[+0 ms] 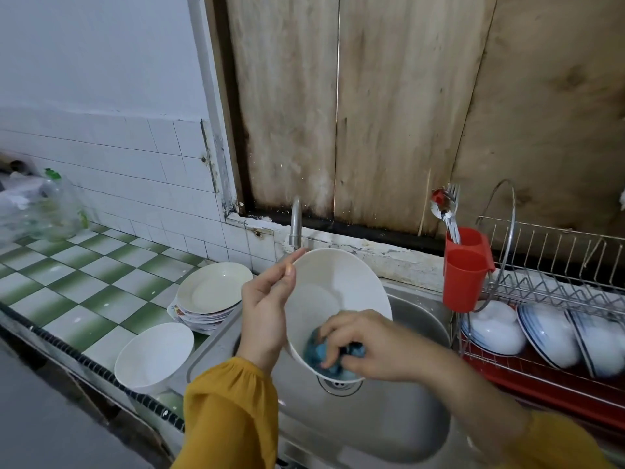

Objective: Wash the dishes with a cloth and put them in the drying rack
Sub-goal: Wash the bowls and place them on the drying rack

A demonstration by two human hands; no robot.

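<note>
Over the steel sink (389, 428), one white bowl (338, 282) is tilted with its opening facing the person. The left hand (267, 313) grips its rim at 9 o'clock. The right hand (368, 346) has its fingers curled on one blue cloth (321, 350) and presses it against the bowl's inner wall at 6 o'clock, just above the drain (340, 384). One tap (296, 225) stands at 12 o'clock from this bowl. On the green-and-white checked counter (67, 292), a second white bowl (154, 357) sits upright at 8 o'clock. One stack of plates (209, 296) sits at 9 o'clock, the plates too close together to count. At 3 o'clock stands one wire drying rack (558, 282), and three blue-rimmed bowls (493, 328) lean in its lower tier. A red cutlery holder (465, 272) hangs on the rack's near end, with one spoon (439, 203) and one fork (453, 194) standing heads up in it. One clear plastic jar (57, 211) stands far off at 10 o'clock.
</note>
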